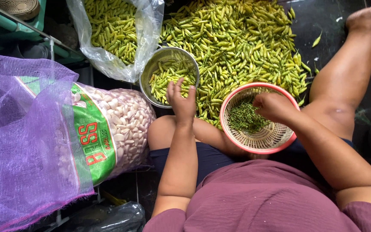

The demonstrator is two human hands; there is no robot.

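Two bare hands work over a heap of chillies, seen from above a person seated on the dark floor (336,17) in a maroon top and dark shorts. Nearest, the pink-rimmed plastic basket (237,96) rests on the lap between the knees, holding a small pile of thin green stems (243,117). The right hand (273,106) hangs over this basket, its fingers curled down and bunched together above the stems; whether they pinch anything cannot be told, since the back of the hand hides the tips. The left hand (182,101) is raised just past the left knee, fingers loosely spread and pointing away, with nothing clearly gripped, right at the near rim of the metal colander (151,68), which holds some green chillies. Beyond both hands lies the big loose pile of green and yellowish chillies (237,38) on the floor. To the left, a clear plastic bag (108,64) holds more chillies, and nearer on that side sits a sack of peeled garlic cloves (125,116) partly under purple netting (22,146).
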